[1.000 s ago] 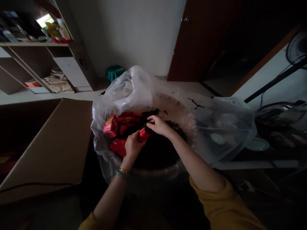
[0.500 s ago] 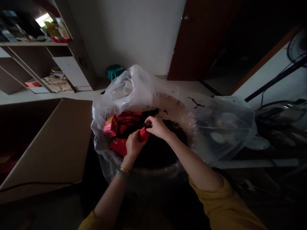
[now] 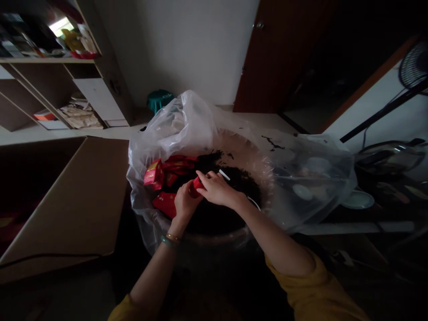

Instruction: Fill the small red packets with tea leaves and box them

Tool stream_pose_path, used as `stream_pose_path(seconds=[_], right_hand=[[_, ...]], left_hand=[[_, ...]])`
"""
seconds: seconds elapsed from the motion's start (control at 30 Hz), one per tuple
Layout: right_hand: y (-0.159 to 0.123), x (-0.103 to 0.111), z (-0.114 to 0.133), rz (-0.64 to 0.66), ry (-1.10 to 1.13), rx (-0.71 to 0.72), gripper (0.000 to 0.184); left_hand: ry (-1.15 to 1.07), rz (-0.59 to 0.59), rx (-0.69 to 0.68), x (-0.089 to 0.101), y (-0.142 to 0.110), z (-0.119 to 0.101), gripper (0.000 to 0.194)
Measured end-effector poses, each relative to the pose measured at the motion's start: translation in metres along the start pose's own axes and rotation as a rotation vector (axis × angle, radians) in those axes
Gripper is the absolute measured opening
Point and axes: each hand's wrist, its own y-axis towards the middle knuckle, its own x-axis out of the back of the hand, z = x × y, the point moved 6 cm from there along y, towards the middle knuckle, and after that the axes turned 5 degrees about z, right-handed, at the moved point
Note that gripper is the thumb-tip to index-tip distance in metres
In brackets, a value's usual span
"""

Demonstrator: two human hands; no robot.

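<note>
My left hand (image 3: 186, 199) is wrapped round a small red packet (image 3: 194, 189) above a heap of dark loose leaves, which look like tea (image 3: 214, 218). My right hand (image 3: 216, 189) has its thumb and forefinger at the packet's upper end, and they appear to pinch it. Just beyond the right fingers a narrow white piece (image 3: 224, 174) shows; its kind is not clear. Left of my hands, several red packets (image 3: 164, 203) lie on the leaves, one of them upright (image 3: 153, 173).
Clear plastic sheeting (image 3: 187, 120) lines the round basket (image 3: 247, 145) with the leaves. An open cardboard box (image 3: 76, 200) stands at the left. On the right are a plastic bag (image 3: 310, 178), a dish (image 3: 359, 199) and a fan (image 3: 414, 64). Shelves (image 3: 50, 61) are at the back left.
My right hand has gone from pinching dark leaves at the packet's mouth to holding the packet's upper end. A white piece and a thin white curve now show near that hand and forearm.
</note>
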Motion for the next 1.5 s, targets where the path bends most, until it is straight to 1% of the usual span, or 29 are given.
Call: stream_pose_path(seconds=[0.07,0.13,0.23,0.3,0.37,0.43,0.5,0.57,0.6,0.67,0.73,0.8,0.83,0.9,1.0,1.07,1.17,1.2,1.3,1.37,1.43,1.5], right_hand=[[0.0,-0.002,0.004,-0.002,-0.076,0.034,0.058],[0.0,-0.002,0.006,-0.027,-0.128,0.073,0.054],[-0.001,-0.005,0.009,-0.071,-0.11,0.171,0.053],[-0.001,-0.01,0.009,-0.086,-0.005,0.249,0.057],[-0.001,-0.011,0.005,-0.121,0.162,0.301,0.059],[-0.004,-0.004,-0.002,-0.206,0.35,0.336,0.056],[-0.011,0.009,-0.011,-0.33,0.487,0.356,0.049],[-0.017,0.02,-0.017,-0.416,0.505,0.356,0.042],[-0.019,0.023,-0.017,-0.423,0.468,0.348,0.039],[-0.018,0.02,-0.012,-0.364,0.348,0.325,0.036],[-0.016,0.012,-0.006,-0.287,0.222,0.296,0.041],[-0.012,0.005,-0.002,-0.262,0.146,0.263,0.044],[-0.011,0.003,-0.001,-0.265,0.131,0.247,0.043],[-0.008,0.0,-0.002,-0.286,0.133,0.216,0.031],[-0.006,0.0,-0.007,-0.336,0.159,0.208,0.006],[-0.008,0.004,-0.01,-0.38,0.183,0.247,0.011],[-0.012,0.01,-0.014,-0.454,0.206,0.283,0.015],[-0.014,0.012,-0.016,-0.48,0.202,0.265,0.015],[-0.016,0.011,-0.024,-0.533,0.16,0.15,0.016],[-0.015,0.008,-0.025,-0.534,0.127,0.112,0.017],[-0.013,0.005,-0.023,-0.515,0.112,0.129,0.016],[-0.011,0.003,-0.022,-0.489,0.12,0.157,0.015]], left_hand=[[-0.015,0.003,-0.008,0.001,0.0,0.0,0.052],[-0.039,0.008,-0.01,0.001,0.001,0.0,0.05],[-0.085,0.022,-0.02,0.0,0.002,0.001,0.046],[-0.121,0.021,-0.028,0.0,0.002,0.001,0.044],[-0.157,0.016,-0.028,0.002,0.002,0.001,0.045],[-0.179,0.004,-0.02,0.004,0.001,0.001,0.048],[-0.183,-0.014,-0.008,0.007,0.001,0.002,0.052],[-0.186,-0.034,-0.002,0.01,0.001,0.002,0.055],[-0.189,-0.043,-0.005,0.011,0.001,0.001,0.055],[-0.196,-0.054,-0.031,0.011,0.002,-0.001,0.053],[-0.194,-0.055,-0.065,0.011,0.002,-0.004,0.047],[-0.178,-0.045,-0.082,0.01,0.002,-0.008,0.042],[-0.168,-0.04,-0.085,0.01,0.002,-0.009,0.042],[-0.14,-0.043,-0.092,0.011,0.001,-0.012,0.047],[-0.092,-0.067,-0.103,0.012,0.001,-0.013,0.055],[-0.078,-0.058,-0.098,0.01,0.001,-0.011,0.055],[-0.108,0.002,-0.075,0.006,0.0,-0.003,0.057],[-0.123,0.021,-0.065,0.005,0.0,-0.001,0.058],[-0.144,0.044,-0.035,0.005,-0.002,0.004,0.058],[-0.147,0.058,-0.022,0.006,-0.003,0.005,0.059],[-0.154,0.068,-0.032,0.005,-0.004,0.005,0.06],[-0.167,0.061,-0.076,0.005,-0.005,0.003,0.062]])
